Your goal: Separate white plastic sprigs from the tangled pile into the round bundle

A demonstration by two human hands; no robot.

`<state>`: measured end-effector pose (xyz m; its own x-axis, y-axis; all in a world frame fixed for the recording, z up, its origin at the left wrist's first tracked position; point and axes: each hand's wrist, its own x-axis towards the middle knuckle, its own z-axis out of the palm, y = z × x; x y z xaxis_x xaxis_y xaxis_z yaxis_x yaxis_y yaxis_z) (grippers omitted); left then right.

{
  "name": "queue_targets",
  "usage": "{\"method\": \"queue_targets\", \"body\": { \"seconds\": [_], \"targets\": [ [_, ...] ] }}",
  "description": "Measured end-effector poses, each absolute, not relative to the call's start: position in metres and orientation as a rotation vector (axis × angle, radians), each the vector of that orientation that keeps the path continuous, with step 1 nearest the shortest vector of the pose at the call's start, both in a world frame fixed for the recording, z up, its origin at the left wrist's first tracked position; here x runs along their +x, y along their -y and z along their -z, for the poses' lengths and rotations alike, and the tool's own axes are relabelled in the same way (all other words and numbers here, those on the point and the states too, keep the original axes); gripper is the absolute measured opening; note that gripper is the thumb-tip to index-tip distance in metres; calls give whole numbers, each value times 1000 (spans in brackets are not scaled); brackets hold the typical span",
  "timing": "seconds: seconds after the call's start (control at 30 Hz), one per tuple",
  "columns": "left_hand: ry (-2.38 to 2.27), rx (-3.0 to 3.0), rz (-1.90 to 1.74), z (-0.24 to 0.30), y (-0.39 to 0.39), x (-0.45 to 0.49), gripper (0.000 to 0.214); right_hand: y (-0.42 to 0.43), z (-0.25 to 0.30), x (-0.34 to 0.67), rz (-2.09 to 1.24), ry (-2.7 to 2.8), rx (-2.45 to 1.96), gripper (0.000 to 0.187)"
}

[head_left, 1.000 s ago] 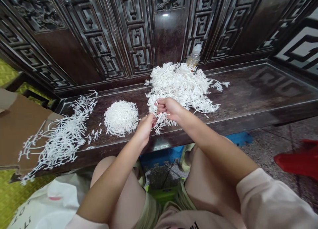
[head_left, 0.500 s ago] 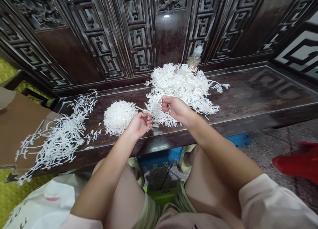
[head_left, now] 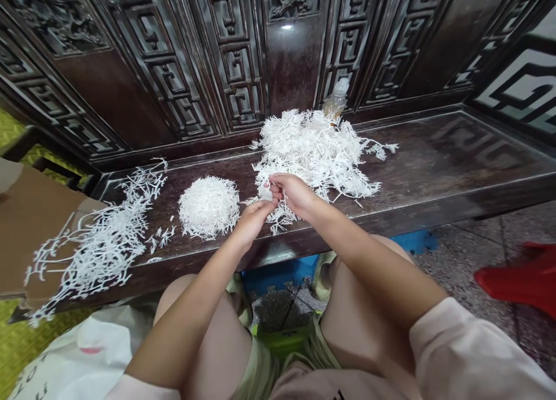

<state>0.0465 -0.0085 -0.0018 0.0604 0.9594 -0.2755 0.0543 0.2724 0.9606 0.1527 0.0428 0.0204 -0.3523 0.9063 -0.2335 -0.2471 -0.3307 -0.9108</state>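
My right hand is closed on a white plastic sprig in front of the large heap of white sprigs. My left hand meets it at the fingertips, pinched on the same sprig, most of which the fingers hide. Left of my hands lies a round mound of small white spiky pieces. Further left spreads a tangle of bare, branching white stems. A few loose white pieces lie between the mound and the stems.
Everything lies on a dark wooden bench with a carved back. A clear bottle stands behind the large heap. Cardboard is at the left end, a white bag below it. A red object is on the floor at right.
My left hand has moved right and up, from beside the round mound to my right hand. My right hand has shifted slightly left and down. The fingertips now come together.
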Motion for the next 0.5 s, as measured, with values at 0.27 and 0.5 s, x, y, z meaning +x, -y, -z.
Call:
{"method": "queue_targets", "body": {
  "seconds": [0.27, 0.5],
  "targets": [
    [-1352, 1055, -965, 5, 5, 51, 17, -45, -30, 152, -1783, 889, -1150, 16],
    [-1342, 1176, -1088, -8, 24, 62, 17, -68, -35, 167, -1308, 861, -1275, 13]
  ]
}}
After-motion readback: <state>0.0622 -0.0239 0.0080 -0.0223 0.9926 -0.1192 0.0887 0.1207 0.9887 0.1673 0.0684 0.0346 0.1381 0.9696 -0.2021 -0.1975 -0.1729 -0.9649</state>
